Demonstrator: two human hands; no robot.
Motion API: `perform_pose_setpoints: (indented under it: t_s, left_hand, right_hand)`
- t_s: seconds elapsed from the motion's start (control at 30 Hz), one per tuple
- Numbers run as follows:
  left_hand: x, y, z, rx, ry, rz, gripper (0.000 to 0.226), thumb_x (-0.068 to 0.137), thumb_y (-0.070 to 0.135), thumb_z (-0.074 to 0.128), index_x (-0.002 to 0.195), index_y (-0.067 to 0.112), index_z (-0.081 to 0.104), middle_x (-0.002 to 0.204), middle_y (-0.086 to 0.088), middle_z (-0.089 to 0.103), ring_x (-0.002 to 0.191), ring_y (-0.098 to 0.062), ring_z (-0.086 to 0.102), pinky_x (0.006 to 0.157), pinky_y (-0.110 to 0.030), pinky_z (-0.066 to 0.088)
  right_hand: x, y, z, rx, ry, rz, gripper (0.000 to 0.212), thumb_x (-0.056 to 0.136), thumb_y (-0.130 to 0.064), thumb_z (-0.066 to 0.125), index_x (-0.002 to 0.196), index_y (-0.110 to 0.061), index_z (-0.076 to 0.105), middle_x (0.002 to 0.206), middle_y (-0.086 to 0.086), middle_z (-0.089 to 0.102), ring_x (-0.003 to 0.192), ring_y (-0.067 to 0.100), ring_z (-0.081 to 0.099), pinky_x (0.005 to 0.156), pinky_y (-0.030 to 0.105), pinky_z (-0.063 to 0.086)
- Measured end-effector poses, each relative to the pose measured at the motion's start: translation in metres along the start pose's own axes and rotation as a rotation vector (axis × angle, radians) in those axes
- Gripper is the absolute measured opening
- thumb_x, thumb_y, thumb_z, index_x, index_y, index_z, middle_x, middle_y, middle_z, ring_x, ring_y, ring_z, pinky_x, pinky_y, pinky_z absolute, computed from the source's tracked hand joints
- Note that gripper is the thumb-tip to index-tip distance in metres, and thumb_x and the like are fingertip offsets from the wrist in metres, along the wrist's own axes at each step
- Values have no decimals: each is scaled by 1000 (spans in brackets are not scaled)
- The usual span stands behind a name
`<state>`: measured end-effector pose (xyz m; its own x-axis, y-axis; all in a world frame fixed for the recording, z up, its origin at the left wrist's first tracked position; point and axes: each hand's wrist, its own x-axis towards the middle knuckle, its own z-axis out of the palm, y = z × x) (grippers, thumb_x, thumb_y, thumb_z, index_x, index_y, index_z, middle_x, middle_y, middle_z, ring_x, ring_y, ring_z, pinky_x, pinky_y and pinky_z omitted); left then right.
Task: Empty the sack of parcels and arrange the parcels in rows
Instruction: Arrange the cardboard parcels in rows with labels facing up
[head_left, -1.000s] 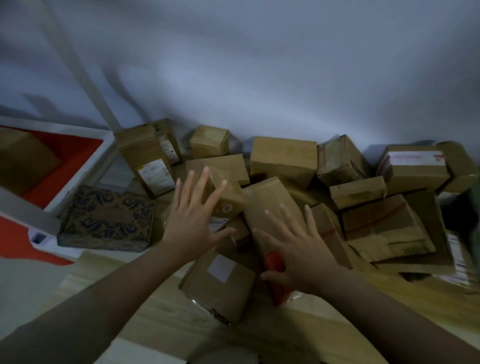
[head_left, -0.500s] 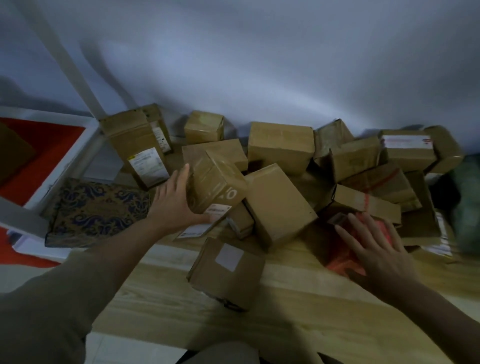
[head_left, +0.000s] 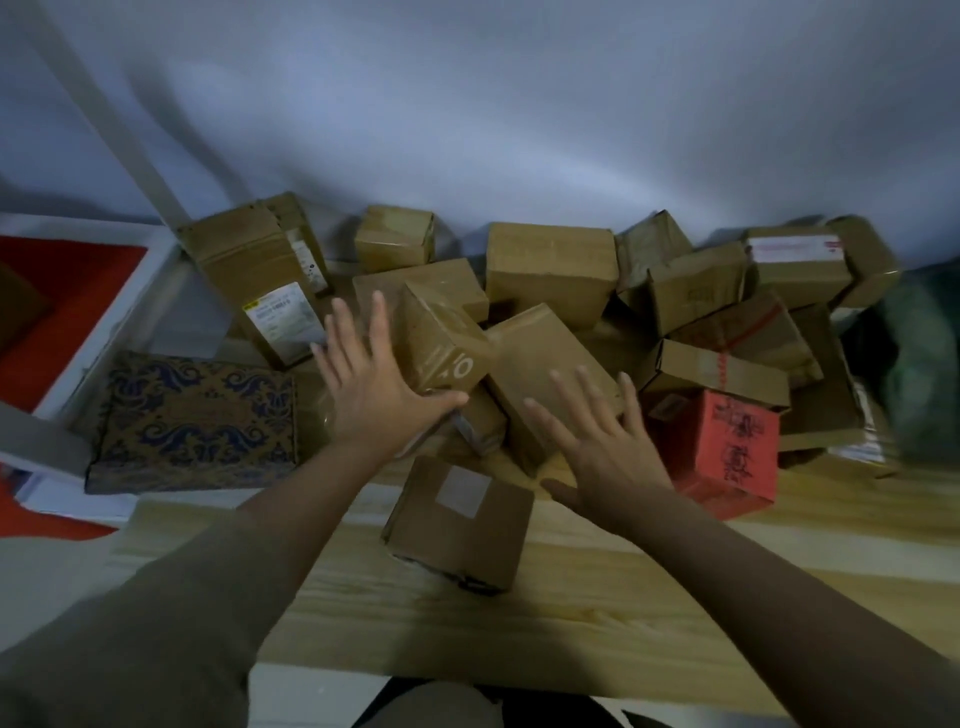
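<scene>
Reaching | L hand (head_left: 371, 395) splayed, touching tilted box (head_left: 441, 343) | R hand (head_left: 605, 457) splayed, prob. over long box (head_left: 550, 374), holding nothing

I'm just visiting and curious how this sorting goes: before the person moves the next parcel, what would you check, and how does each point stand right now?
1. Left hand free: ok, fingers straight, flat against the tilted parcel marked with an O.
2. Right hand free: ok, spread open over the long brown parcel.
3. Tilted parcel stable: not ok, it leans on its neighbours.
4. Room on the wooden floor for a row: ok, bare boards in front.
5. Red parcel set down: ok, beside the pile.
6. Sack fully emptied: cannot tell, the dark bundle at the right is blurred.
</scene>
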<state>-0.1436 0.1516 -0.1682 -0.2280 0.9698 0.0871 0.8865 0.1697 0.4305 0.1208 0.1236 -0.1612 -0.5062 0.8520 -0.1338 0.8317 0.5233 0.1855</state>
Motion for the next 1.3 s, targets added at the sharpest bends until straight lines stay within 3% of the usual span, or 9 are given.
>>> perform_pose_setpoints:
  t_s: [0.17, 0.43, 0.63, 0.73, 0.83, 0.9, 1.0, 1.13, 1.3]
  left_hand:
    - [10, -25, -10, -16, -287, -4, 145, 55, 60, 85, 149, 36, -23, 155, -14, 15, 142, -37, 18, 111, -59, 29]
    - [-32, -6, -9, 173, -145, 283, 139, 58, 62, 82, 154, 26, -12, 146, -12, 26, 135, -33, 31, 108, -55, 36]
    - [-31, 11, -54, -423, -11, 14, 136, 53, 51, 90, 152, 41, -2, 153, -2, 28, 143, -21, 30, 112, -48, 32]
    - [-44, 18, -80, -872, -45, -103, 94, 62, 31, 91, 134, 50, 34, 133, 3, 59, 122, -14, 59, 100, -50, 50]
    - [-71, 16, -93, -1062, -173, -338, 72, 66, 40, 85, 130, 37, 51, 118, 3, 71, 109, -22, 67, 95, -52, 52]
    - [-94, 7, -94, -1130, -388, -458, 69, 70, 56, 76, 131, 30, 57, 122, -3, 70, 114, -27, 64, 91, -49, 52]
    - [-130, -7, -85, -1239, -534, -594, 71, 71, 62, 74, 129, 24, 62, 131, -12, 63, 123, -33, 58, 103, -55, 44]
    - [-173, -22, -74, -1310, -534, -682, 66, 73, 56, 73, 128, 21, 62, 127, -13, 66, 122, -34, 59, 110, -54, 39]
    - [-218, -62, -76, -1267, -591, -823, 75, 70, 67, 72, 125, 15, 65, 123, -20, 65, 111, -38, 63, 88, -54, 53]
  right_hand:
    - [35, -20, -1, -65, -172, -224, 69, 98, -48, 45, 157, -38, 9, 167, -1, -12, 151, 30, -18, 116, 68, -9]
    - [-4, 35, 19, -49, -262, -47, 69, 96, -33, 51, 157, -29, 18, 167, -1, -12, 151, 33, -17, 119, 63, -8]
    - [-14, 22, -2, 459, -16, 127, 68, 95, -50, 52, 155, -31, 26, 166, -1, 13, 153, 23, 3, 123, 51, -2]
    - [-16, 12, -23, 851, 61, 203, 71, 91, -54, 58, 153, -30, 32, 155, -4, 33, 144, 19, 28, 119, 47, 24]
    - [-22, -3, -54, 1431, -39, 241, 83, 84, -58, 66, 154, -30, 29, 142, -14, 38, 131, 8, 38, 102, 30, 35]
    - [-26, -14, -69, 1614, -169, 233, 94, 74, -66, 68, 153, -38, 27, 147, -12, 41, 133, 11, 42, 109, 36, 36]
    - [-31, -40, -74, 1698, -334, 101, 73, 63, -72, 74, 130, -61, 47, 132, -18, 59, 118, 8, 59, 104, 45, 46]
    - [-34, -81, -60, 1708, -537, 78, 93, 56, -57, 86, 139, -47, 45, 120, -8, 70, 112, 18, 67, 104, 48, 48]
    - [-38, -112, -55, 1509, -751, 35, 80, 67, -48, 82, 137, -47, 44, 124, -3, 66, 110, 21, 66, 99, 43, 53]
